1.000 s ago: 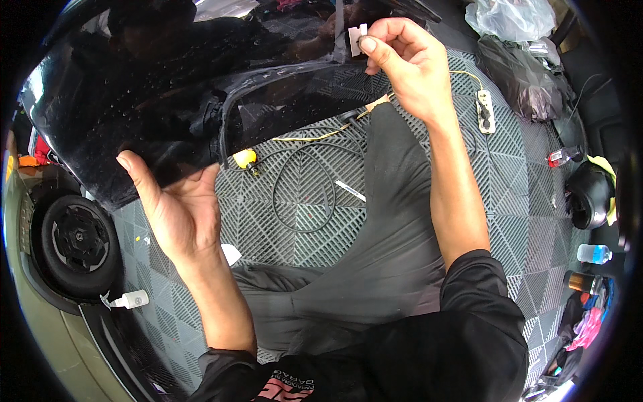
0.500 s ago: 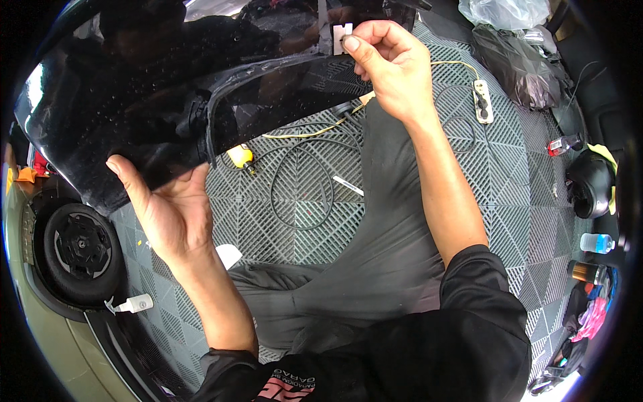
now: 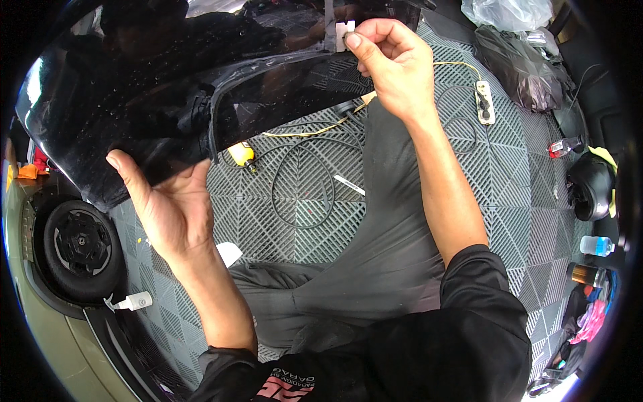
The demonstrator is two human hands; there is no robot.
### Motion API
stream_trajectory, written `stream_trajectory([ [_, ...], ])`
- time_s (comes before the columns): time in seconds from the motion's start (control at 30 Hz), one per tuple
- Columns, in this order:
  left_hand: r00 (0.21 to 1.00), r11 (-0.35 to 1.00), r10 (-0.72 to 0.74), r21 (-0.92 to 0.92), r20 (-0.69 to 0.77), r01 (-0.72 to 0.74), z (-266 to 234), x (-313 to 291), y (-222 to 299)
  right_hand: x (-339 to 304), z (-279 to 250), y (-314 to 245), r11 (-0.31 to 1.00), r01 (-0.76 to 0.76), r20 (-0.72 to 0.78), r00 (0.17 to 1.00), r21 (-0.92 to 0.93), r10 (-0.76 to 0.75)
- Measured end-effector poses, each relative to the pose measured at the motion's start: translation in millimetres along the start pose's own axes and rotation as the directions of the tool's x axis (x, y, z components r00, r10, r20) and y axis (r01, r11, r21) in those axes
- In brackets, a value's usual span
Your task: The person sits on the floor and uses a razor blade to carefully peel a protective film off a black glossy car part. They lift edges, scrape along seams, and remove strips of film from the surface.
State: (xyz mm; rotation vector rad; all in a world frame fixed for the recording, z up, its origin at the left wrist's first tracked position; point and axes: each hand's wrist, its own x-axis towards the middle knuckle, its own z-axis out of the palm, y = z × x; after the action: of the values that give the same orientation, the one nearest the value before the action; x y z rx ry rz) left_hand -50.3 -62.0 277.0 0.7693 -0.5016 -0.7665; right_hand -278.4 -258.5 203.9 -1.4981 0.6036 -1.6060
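Note:
A large glossy black panel (image 3: 134, 87), like a piece of car bodywork, fills the upper left, its surface speckled with wet-looking spots. My left hand (image 3: 175, 208) holds its lower edge, thumb up at one side and the other fingers partly hidden behind. Pinched between thumb and fingers of my right hand (image 3: 400, 70) is a small flat metal razor blade (image 3: 341, 37). The blade lies against the panel near its far right edge, beside a grey vertical strip (image 3: 329, 30). A raised dark trim (image 3: 213, 124) curves along the panel's lower side.
Grey grid tiles (image 3: 295, 228) cover the floor, with a black cable (image 3: 276, 184), a yellow bottle (image 3: 240, 155) and a power strip (image 3: 483, 104). A white spray bottle (image 3: 137, 301) lies near the car wheel (image 3: 80, 244) at left. Plastic bags (image 3: 522, 67) sit far right.
The view has shifted very slightly. The blade sits a touch further right on the panel and looks slightly tilted; both hands keep their hold.

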Motion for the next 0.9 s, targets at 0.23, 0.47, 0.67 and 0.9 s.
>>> stream_trajectory([
  [0.23,0.999,0.999,0.031,-0.015,-0.015,-0.031,2.9,-1.1,-3.3,1.9,1.1,4.4,0.997,0.065,0.002,0.998,-0.036,-0.065],
  [0.47,1.0,1.0,0.015,-0.026,-0.022,-0.016,3.8,-3.1,-3.0,1.1,2.5,7.1,0.997,0.06,-0.004,0.998,-0.045,-0.061],
  [0.67,0.998,0.999,0.033,-0.002,-0.044,-0.033,4.0,-3.8,-3.9,0.7,4.5,8.4,0.997,0.059,-0.017,0.998,-0.045,-0.06],
  [0.9,0.999,0.999,0.051,0.003,-0.007,-0.051,6.4,-6.2,-6.8,0.2,1.6,9.8,0.992,0.094,-0.015,0.995,-0.079,-0.096],
])
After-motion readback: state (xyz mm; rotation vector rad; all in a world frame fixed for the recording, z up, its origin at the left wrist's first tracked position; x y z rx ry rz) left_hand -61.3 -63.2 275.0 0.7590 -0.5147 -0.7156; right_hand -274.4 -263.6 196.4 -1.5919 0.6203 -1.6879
